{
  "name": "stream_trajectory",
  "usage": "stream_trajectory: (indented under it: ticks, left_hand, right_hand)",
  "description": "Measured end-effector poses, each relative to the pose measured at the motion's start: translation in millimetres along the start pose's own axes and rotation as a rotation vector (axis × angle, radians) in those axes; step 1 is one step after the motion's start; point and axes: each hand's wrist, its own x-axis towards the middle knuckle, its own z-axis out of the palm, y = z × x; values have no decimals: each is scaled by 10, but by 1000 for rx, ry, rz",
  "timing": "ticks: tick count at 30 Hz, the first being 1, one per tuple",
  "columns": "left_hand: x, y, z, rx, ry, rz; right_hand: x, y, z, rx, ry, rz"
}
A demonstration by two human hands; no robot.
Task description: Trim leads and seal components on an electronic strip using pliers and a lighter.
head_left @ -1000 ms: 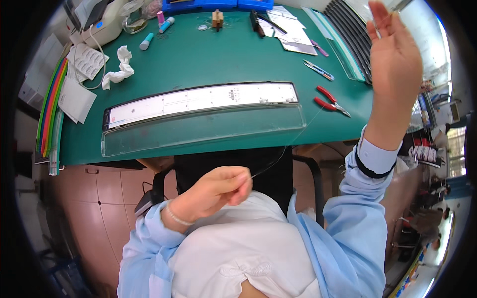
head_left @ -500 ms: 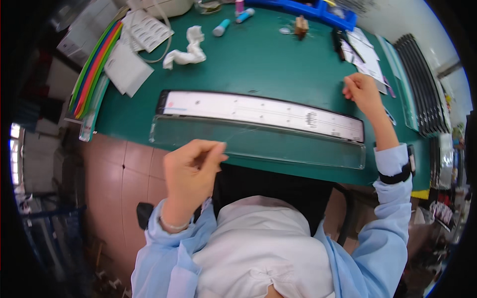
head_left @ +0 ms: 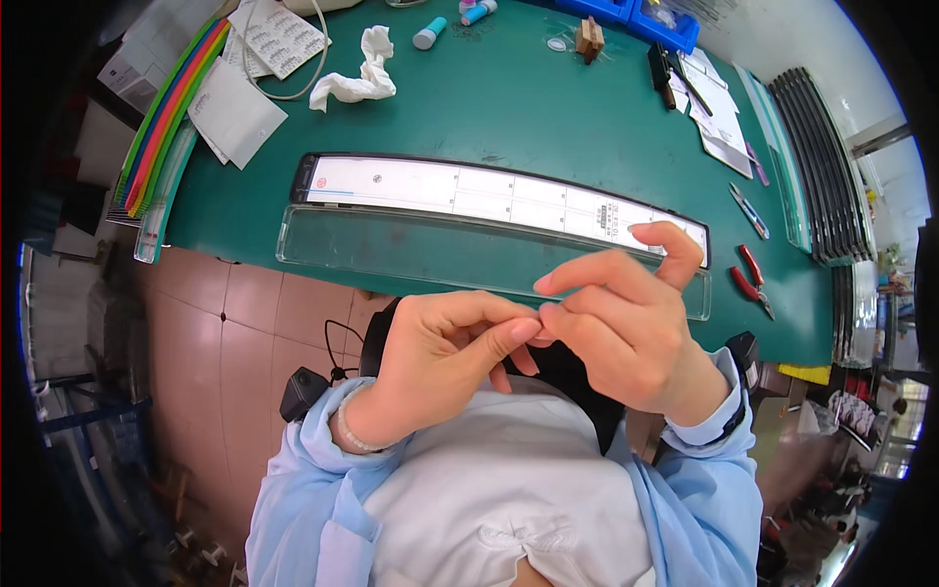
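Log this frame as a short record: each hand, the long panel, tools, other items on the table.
Left hand: thumb and index finger pinched together beside the right hand's fingertips; anything held is too small to tell
Right hand: fingertips close to the left's, one finger crooked upward
Long panel: white-faced, black-framed, on the green tabletop; clear plastic cover along its near edge
Tools: red-handled pliers, blue-handled snips, both right of the panel
Other items: crumpled white tissue, wooden block
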Motion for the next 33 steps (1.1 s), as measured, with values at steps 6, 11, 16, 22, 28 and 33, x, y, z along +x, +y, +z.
stream_trajectory:
  ticks: [6,11,16,22,28,33]
  left_hand:
    - [-41,-89,14,28,89,58]
    - [-54,-216,1,108,78,243]
    - [-89,-215,-95,280,156,420]
    - [-23,-79,-155,9,160,170]
    - [-79,-102,-231,28,53,214]
    - [-130,-68,-356,-34,18,139]
  right_hand:
    - [-17,49,68,92,-9,-24]
    - [-46,74,26,135,-78,-18]
    - [-54,176,-89,152,-137,40]
    - [127,104,-46,133,-71,123]
    - [122,-16,175,138,-29,-35]
    - [199,-73,219,187,-5,-91]
